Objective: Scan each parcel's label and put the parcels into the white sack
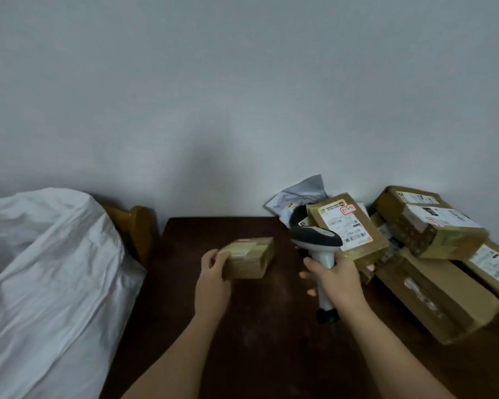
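A small brown parcel (249, 259) lies on the dark wooden table (257, 341), and my left hand (213, 279) grips its near left end. My right hand (333, 279) holds a white and black barcode scanner (317, 243) by its handle, its head just right of the small parcel. The white sack (49, 283) bulges at the left, beside the table. Several labelled cardboard parcels (432, 234) are piled at the right, one with a white label (344, 223) right behind the scanner.
A grey plastic mailer bag (300, 197) leans against the wall behind the pile. A wooden chair back (136, 228) stands between the sack and the table. The plain wall runs along the table's far edge.
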